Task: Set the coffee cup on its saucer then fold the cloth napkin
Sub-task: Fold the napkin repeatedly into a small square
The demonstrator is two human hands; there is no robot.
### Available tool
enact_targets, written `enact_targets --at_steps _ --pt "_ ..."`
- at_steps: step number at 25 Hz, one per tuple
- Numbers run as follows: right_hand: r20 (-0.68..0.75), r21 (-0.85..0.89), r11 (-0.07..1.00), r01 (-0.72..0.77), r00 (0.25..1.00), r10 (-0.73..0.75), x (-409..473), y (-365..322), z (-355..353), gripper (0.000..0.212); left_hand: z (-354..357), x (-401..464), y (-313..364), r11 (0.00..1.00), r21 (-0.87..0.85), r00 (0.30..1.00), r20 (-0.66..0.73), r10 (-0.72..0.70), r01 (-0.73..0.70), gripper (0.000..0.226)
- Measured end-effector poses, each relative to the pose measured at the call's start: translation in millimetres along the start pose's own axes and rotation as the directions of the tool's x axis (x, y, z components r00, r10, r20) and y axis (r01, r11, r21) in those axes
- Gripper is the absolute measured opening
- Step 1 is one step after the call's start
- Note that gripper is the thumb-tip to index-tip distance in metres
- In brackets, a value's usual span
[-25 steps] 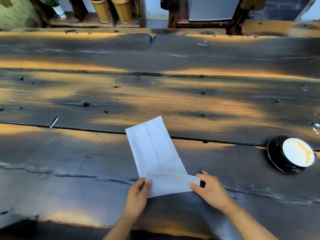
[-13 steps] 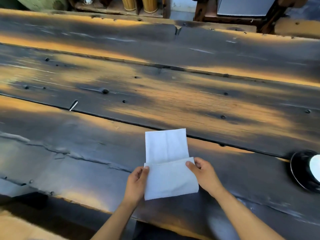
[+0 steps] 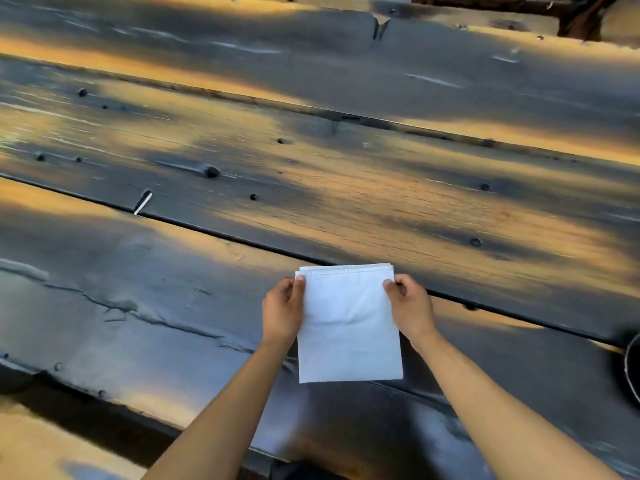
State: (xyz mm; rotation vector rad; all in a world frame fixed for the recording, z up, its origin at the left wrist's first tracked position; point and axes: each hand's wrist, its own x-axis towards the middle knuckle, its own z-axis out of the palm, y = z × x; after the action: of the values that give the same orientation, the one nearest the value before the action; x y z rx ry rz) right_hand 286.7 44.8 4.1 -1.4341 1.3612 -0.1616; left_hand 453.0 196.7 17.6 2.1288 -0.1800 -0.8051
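The white cloth napkin [image 3: 349, 323] lies folded into a rough square near the front of the dark wooden table [image 3: 311, 188]. Its top layer reaches up to the far edge, where a hem shows. My left hand [image 3: 282, 311] pinches the napkin's far left corner. My right hand [image 3: 410, 304] pinches the far right corner. At the right border only a sliver of the black saucer [image 3: 633, 372] is visible. The cup is out of view.
The table is made of wide, rough planks with gaps and knots. Its front edge [image 3: 138, 407] runs diagonally at the lower left, with floor below. A small white sliver [image 3: 142, 202] sticks out of a plank gap at the left.
Both hands carried the napkin's near edge away from me onto its far edge, halving it. The view swung left and down, so the cup and saucer slid out to the right.
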Motion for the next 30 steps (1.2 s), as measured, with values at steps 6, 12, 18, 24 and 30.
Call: enact_targets --at_steps 6,12,18,24,30 --pt "-0.078 -0.108 0.994 0.009 0.997 -0.018 7 5 10 0.023 8 16 -4 0.984 0.177 1.000 0.017 0.021 -0.023 0.040" --pt "-0.137 -0.188 0.982 -0.038 0.990 0.012 13 2 17 0.024 13 32 0 0.951 0.299 0.996 0.054 0.070 -0.083 0.040" --pt "-0.169 -0.446 0.893 -0.055 0.985 -0.024 8 -6 13 0.028 15 28 0 0.853 0.517 0.996 -0.006 0.092 -0.076 0.034" --pt "-0.096 -0.618 0.780 0.097 0.976 -0.198 -1 0 7 0.023 6 23 -7 0.820 0.556 0.987 0.005 0.160 -0.136 0.022" --pt "-0.234 -0.651 0.751 0.112 0.911 -0.339 -9 -2 18 0.033 11 24 -26 0.635 0.689 0.896 0.047 0.441 -0.349 0.030"
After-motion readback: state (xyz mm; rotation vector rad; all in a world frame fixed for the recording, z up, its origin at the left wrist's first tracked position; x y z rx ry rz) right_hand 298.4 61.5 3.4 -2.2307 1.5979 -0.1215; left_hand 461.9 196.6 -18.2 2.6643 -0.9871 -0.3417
